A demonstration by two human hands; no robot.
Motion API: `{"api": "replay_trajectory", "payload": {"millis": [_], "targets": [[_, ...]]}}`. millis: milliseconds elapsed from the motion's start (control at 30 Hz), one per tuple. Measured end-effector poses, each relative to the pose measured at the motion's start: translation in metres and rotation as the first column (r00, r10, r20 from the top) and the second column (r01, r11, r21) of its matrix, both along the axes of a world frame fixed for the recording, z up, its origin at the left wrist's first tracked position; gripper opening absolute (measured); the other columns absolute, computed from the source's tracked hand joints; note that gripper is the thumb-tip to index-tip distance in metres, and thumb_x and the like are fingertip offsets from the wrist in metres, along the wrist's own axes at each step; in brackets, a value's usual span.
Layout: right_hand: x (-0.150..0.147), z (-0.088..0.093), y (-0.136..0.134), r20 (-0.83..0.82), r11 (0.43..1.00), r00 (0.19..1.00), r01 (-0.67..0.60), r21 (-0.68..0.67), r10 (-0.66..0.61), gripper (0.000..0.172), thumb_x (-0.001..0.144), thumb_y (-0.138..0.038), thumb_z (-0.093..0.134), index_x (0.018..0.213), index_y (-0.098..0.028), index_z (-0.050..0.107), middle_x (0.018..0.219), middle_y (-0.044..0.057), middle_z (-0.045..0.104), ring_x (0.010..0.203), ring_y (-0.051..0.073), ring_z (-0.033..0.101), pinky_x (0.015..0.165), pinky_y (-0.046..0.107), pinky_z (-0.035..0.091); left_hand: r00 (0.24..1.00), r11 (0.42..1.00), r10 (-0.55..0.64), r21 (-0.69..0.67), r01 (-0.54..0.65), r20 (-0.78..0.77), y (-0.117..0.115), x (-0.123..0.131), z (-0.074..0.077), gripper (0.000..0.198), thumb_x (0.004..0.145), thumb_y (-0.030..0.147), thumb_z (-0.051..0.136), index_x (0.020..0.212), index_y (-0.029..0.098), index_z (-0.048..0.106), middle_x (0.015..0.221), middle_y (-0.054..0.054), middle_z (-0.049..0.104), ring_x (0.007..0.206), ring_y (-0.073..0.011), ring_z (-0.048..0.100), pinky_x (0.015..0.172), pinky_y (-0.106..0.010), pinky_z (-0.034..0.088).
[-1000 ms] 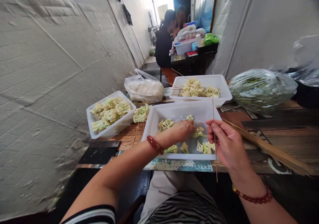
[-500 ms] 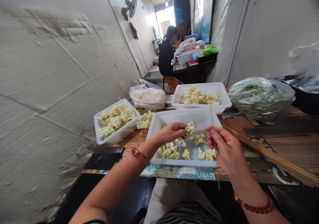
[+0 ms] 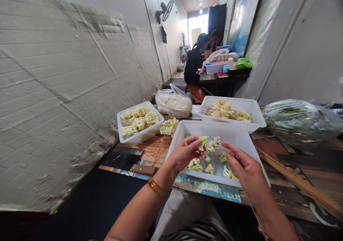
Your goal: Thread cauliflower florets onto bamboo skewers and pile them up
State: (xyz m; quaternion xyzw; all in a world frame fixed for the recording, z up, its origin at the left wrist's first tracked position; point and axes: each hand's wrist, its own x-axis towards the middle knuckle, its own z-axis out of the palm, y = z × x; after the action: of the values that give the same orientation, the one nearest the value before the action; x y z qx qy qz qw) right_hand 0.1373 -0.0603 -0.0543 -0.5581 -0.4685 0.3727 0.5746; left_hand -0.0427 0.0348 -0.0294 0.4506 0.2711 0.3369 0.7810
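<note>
My left hand, fingers closed, pinches a cauliflower floret above the white tray in front of me. My right hand is closed on a thin bamboo skewer, whose lower length runs out below the palm along the wrist. The skewer's upper end is hard to make out near the fingertips. Below both hands, loose florets lie scattered on the tray's floor. Another small floret shows right by the right fingertips; whether they touch it I cannot tell.
Left stands a smaller white tub of cauliflower, with skewered cauliflower beside it. Behind are a bag of pale food and another cauliflower tub. Rightward lie a bag of greens and bundled skewers. Two people sit farther back.
The view has turned left, so everything sits farther right. The skewer was upright in my right hand; now it tilts back along the wrist. My hands have come closer together.
</note>
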Motion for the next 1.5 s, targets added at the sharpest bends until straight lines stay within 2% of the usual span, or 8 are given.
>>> {"api": "replay_trajectory", "payload": {"millis": [100,167,267,367,567,833,1133,1500], "targets": [[-0.013,0.006,-0.001,0.119,1.0,0.993,-0.023,0.017,0.021,0.043,0.083,-0.04,0.057,0.119,-0.018,0.067,0.073,0.003,0.067,0.056,0.014,0.055,0.049,0.024,0.045,0.998,0.998,0.065,0.011,-0.065,0.013,0.001,-0.002,-0.003,0.026,0.077,0.035,0.07,0.081,0.014,0.055,0.073,-0.003,0.062,0.056,-0.0075,0.054,0.051,-0.018,0.041],[-0.02,0.007,0.0,0.205,0.998,0.978,-0.049,0.033,0.041,0.04,0.083,-0.037,0.055,0.115,-0.018,0.07,0.08,0.005,0.071,0.067,0.018,0.063,0.058,0.027,0.05,0.996,0.996,0.088,0.018,-0.088,0.025,0.0,-0.004,-0.004,0.027,0.076,0.035,0.071,0.078,0.014,0.054,0.071,-0.003,0.062,0.055,-0.0072,0.054,0.05,-0.018,0.04],[-0.025,0.003,0.002,0.316,0.997,0.947,-0.068,0.043,0.051,0.037,0.084,-0.034,0.052,0.112,-0.018,0.071,0.087,0.007,0.073,0.078,0.021,0.066,0.07,0.031,0.053,0.994,0.995,0.104,0.006,-0.104,0.041,-0.001,-0.006,-0.006,0.027,0.074,0.035,0.072,0.077,0.014,0.054,0.069,-0.002,0.062,0.053,-0.0069,0.053,0.05,-0.018,0.039],[-0.026,-0.001,0.002,0.375,0.997,0.926,-0.06,0.044,0.039,0.036,0.086,-0.033,0.05,0.113,-0.018,0.07,0.087,0.006,0.074,0.08,0.021,0.068,0.073,0.031,0.054,0.991,0.993,0.117,-0.026,-0.116,0.065,-0.002,-0.007,-0.005,0.028,0.073,0.035,0.073,0.079,0.014,0.055,0.068,-0.001,0.062,0.052,-0.0068,0.053,0.049,-0.019,0.039],[-0.031,0.002,-0.001,0.401,0.993,0.912,-0.108,0.037,0.084,0.035,0.09,-0.038,0.051,0.115,-0.022,0.07,0.094,0.005,0.075,0.091,0.024,0.069,0.079,0.033,0.055,0.981,0.987,0.151,-0.067,-0.144,0.125,-0.003,-0.007,-0.004,0.03,0.07,0.036,0.075,0.078,0.014,0.057,0.071,-0.002,0.063,0.051,-0.006,0.052,0.048,-0.019,0.037],[-0.029,0.0,0.0,0.496,0.976,0.852,-0.216,0.039,0.169,0.037,0.092,-0.033,0.049,0.123,-0.022,0.064,0.112,0.004,0.071,0.096,0.021,0.069,0.082,0.029,0.055,0.967,0.975,0.218,-0.077,-0.21,0.129,-0.003,-0.007,-0.005,0.034,0.067,0.038,0.077,0.075,0.014,0.055,0.066,0.0,0.062,0.05,-0.006,0.051,0.048,-0.019,0.034],[-0.031,0.001,0.001,0.528,0.98,0.842,-0.183,0.077,0.115,0.035,0.091,-0.031,0.048,0.12,-0.021,0.067,0.109,0.004,0.072,0.087,0.02,0.072,0.078,0.029,0.057,0.964,0.971,0.237,-0.048,-0.233,0.119,-0.006,-0.007,-0.003,0.031,0.07,0.036,0.075,0.075,0.015,0.053,0.066,0.0,0.063,0.052,-0.0056,0.05,0.049,-0.019,0.035],[-0.031,0.001,0.002,0.513,0.976,0.85,-0.192,0.099,0.115,0.034,0.09,-0.028,0.05,0.12,-0.026,0.067,0.113,0.002,0.07,0.097,0.021,0.07,0.083,0.03,0.057,0.955,0.963,0.269,-0.048,-0.265,0.128,-0.006,-0.007,-0.004,0.035,0.065,0.04,0.078,0.075,0.014,0.056,0.067,-0.001,0.062,0.055,-0.0066,0.052,0.051,-0.019,0.037]]}}
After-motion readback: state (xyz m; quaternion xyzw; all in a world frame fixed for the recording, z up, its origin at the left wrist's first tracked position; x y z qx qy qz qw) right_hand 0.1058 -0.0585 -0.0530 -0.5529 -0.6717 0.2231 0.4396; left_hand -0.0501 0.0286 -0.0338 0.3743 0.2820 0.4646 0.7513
